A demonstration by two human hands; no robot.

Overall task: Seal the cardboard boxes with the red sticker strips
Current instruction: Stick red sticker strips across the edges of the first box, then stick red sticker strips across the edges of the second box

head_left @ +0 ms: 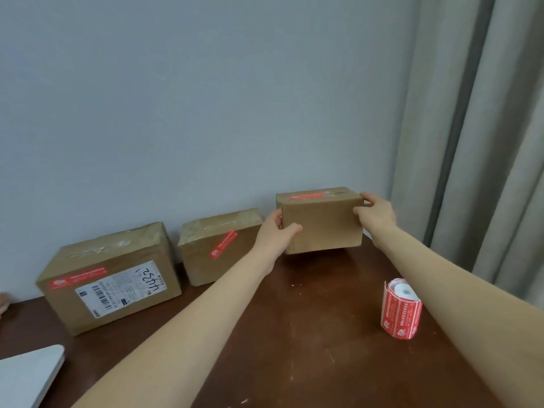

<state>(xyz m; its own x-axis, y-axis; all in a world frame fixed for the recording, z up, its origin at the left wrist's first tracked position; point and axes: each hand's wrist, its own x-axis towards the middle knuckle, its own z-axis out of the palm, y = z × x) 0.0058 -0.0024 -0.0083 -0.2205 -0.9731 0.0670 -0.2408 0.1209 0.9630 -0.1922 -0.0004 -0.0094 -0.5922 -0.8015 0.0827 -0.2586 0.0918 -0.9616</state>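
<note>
A small cardboard box (pixel 323 223) is held at the back right of the brown table (pixel 294 334), slightly off the surface, with a red sticker strip on its top. My left hand (pixel 276 231) grips its left end and my right hand (pixel 375 214) grips its right end. A middle box (pixel 206 254) with a red strip on its front stands to the left against the wall. A larger box (pixel 112 278) with a red strip and a shipping label sits further left. The roll of red sticker strips (pixel 401 309) stands upright near my right forearm.
A grey wall runs behind the boxes and grey curtains (pixel 477 142) hang at the right. A white flat object (pixel 29 375) lies at the table's front left corner. Bare tabletop lies between my forearms.
</note>
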